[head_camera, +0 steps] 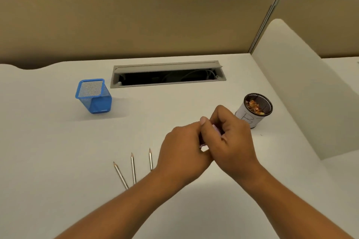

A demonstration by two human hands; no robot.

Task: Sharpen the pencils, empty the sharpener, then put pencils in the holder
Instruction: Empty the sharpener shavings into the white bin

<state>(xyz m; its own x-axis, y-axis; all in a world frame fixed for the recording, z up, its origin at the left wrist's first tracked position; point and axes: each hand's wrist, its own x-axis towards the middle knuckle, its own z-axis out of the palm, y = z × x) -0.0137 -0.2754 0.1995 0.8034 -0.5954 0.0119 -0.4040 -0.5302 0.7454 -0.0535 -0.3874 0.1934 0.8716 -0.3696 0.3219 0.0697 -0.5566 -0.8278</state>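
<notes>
**Both hands closed on small pink object at centre right; three pencils lie loose on desk**

A small pink object, presumably the sharpener, sits between the two hands at centre right of the frame, above the desk. Most of it is hidden by fingers; only slivers of pink and a pale patch below show. The left hand is curled around it from the left, thumb tip raised at the top. The right hand is curled around it from the right, fingers folded over. The two hands touch each other.

Three pencils lie on the desk at lower centre, just left of the left wrist, points aimed toward the top of the frame, apart from one another. Their lower ends pass under the left forearm.

A blue mesh holder stands at centre left, well apart from the pencils.

A round cup with shavings inside stands at centre right, just beyond the right hand.

An open cable tray is set in the desk at upper centre.
</notes>
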